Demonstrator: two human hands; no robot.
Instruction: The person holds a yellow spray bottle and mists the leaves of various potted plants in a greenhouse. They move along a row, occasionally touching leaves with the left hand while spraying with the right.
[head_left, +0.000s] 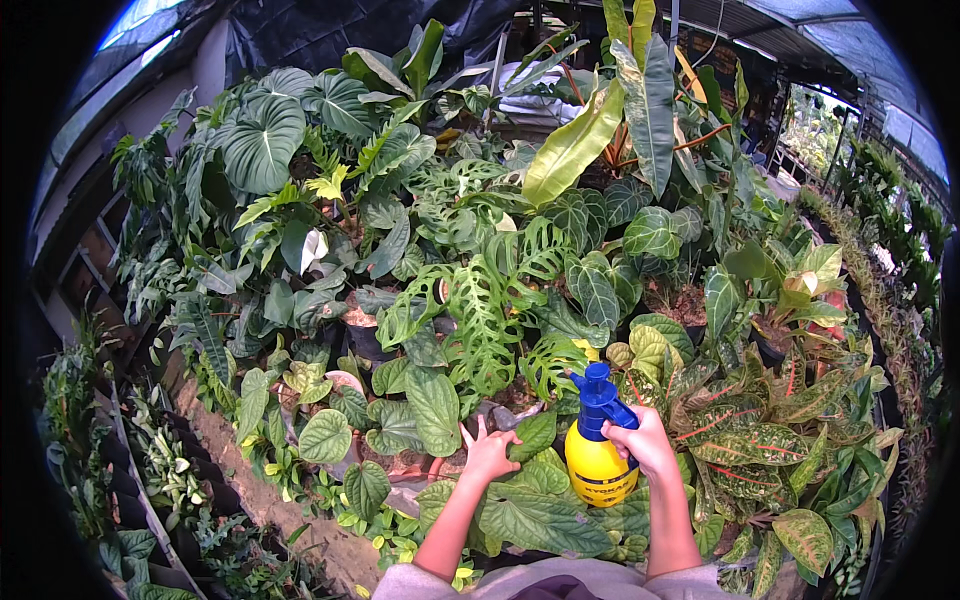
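My right hand (643, 441) grips the blue handle of a yellow pump sprayer bottle (592, 465), which bears the maker's name Kyokan. Its blue pump head and nozzle (592, 390) point up and away from me. Just left of the bottle, my left hand (487, 454) has its fingers spread among the foliage. The thumb side meets a green leaf (535, 435); whether it pinches the leaf is hard to tell. Broad textured leaves (544, 517) lie below both hands. Beyond the left hand hangs a deeply cut, lobed leaf (480, 330).
Potted foliage plants crowd the bed, with a dark pot (367, 337) among them. Red-veined speckled plants (757, 442) grow close on the right. Long upright leaves (649, 112) rise at the back. A soil ledge (270, 517) runs along the left, beside a metal rail (142, 495).
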